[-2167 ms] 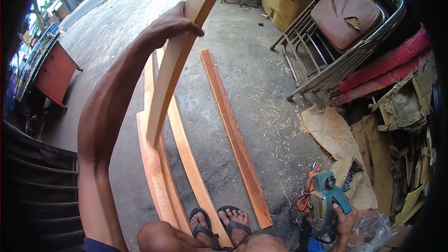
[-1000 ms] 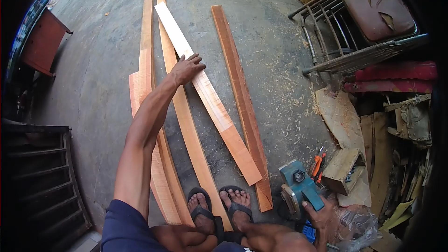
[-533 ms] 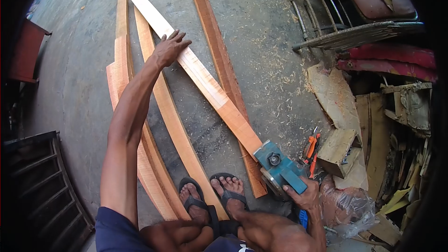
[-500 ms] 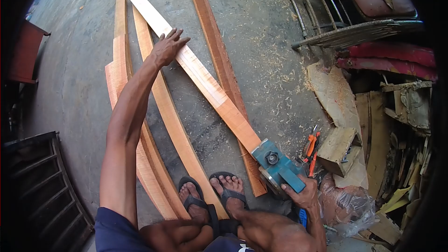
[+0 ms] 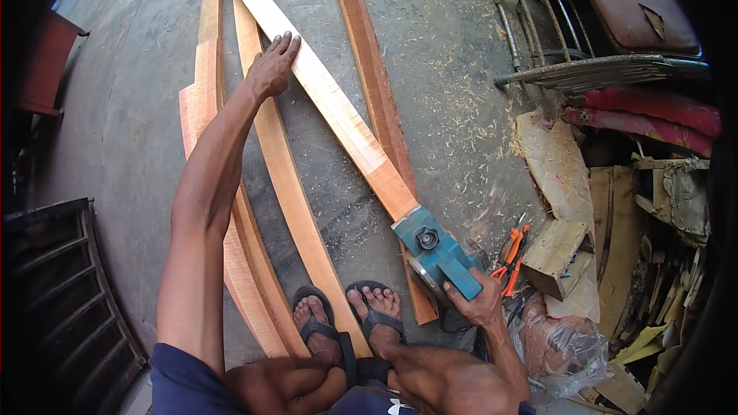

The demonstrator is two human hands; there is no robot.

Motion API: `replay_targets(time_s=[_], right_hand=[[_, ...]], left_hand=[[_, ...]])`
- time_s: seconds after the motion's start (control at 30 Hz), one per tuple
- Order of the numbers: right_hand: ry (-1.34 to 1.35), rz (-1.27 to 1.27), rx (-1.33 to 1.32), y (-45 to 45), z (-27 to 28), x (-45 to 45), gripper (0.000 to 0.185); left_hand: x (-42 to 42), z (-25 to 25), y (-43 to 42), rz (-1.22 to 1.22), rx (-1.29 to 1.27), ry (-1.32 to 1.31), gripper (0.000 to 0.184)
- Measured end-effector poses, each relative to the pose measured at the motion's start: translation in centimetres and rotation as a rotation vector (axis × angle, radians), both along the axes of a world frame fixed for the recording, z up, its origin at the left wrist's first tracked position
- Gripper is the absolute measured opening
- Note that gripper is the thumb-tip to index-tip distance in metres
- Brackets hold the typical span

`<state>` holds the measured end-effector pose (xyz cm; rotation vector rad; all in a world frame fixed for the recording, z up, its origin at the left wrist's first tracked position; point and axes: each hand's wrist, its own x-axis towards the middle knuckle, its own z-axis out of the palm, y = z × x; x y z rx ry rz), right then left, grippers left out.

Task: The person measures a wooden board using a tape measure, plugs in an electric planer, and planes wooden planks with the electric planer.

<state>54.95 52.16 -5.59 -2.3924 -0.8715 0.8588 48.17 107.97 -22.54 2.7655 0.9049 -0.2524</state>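
Note:
My right hand (image 5: 478, 300) is wrapped round the handle of a teal power planer (image 5: 432, 247), which rests on the near end of a pale plank (image 5: 338, 111). My left hand (image 5: 274, 65) lies on the upper part of that plank with its fingers stretched out. The pale plank slants across a reddish-brown plank (image 5: 373, 69) on its right, and its far end overlaps a long light plank (image 5: 284, 161). More planks (image 5: 201, 104) lie side by side under my left forearm. The planer hides the near end of the pale plank.
Orange-handled pliers (image 5: 511, 250) and a small wooden box (image 5: 555, 257) lie right of the planer, near a clear plastic bag (image 5: 565, 342). Metal chairs (image 5: 600, 69) stand at the upper right above scrap wood. A dark slatted frame (image 5: 69, 284) is at the left. My sandalled feet are between planks.
The pale plank was raised in my left hand, then came down onto the others. My right hand brought the planer onto its near end and has since moved it slightly up along the plank.

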Motion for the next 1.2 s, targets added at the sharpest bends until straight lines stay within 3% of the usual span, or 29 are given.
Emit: replay_targets(time_s=[0.17,0.3,0.47,0.57,0.73,0.83,1.07,1.1,1.17,1.2], right_hand=[[0.019,-0.023,0.000,5.2,0.0,0.1,0.030],[0.022,-0.037,0.030,10.4,-0.3,0.1,0.030],[-0.034,-0.021,0.060,16.8,-2.9,1.2,0.033],[-0.031,0.001,0.079,21.5,-3.6,2.2,0.038],[-0.001,0.015,0.000,26.3,-2.9,3.0,0.046],[-0.010,0.088,0.037,24.0,-3.6,3.0,0.047],[0.021,0.018,-0.030,7.2,-2.0,1.5,0.035],[0.014,0.001,-0.045,5.2,-1.1,1.1,0.033],[0.006,-0.017,-0.056,1.7,0.0,0.5,0.031],[0.002,-0.052,0.011,0.3,0.2,0.1,0.030]], left_hand=[[0.0,-0.1,1.4,-0.058,0.021,0.008,0.075],[0.1,-0.3,2.2,-0.060,-0.010,-0.003,0.072],[0.0,0.9,2.8,-0.081,-0.087,-0.079,0.084],[-0.1,2.3,2.6,0.053,-0.296,-0.131,0.089],[-0.7,-0.4,4.3,0.083,-0.378,-0.250,0.093],[-0.9,-2.1,5.0,-0.008,-0.183,-0.270,0.080],[-0.6,-1.2,4.4,-0.085,-0.001,-0.084,0.073],[-0.3,-0.1,3.8,-0.089,0.003,-0.085,0.073],[-0.1,2.2,2.5,0.100,-0.295,-0.117,0.087],[0.0,2.2,2.5,0.098,-0.291,-0.118,0.087]])
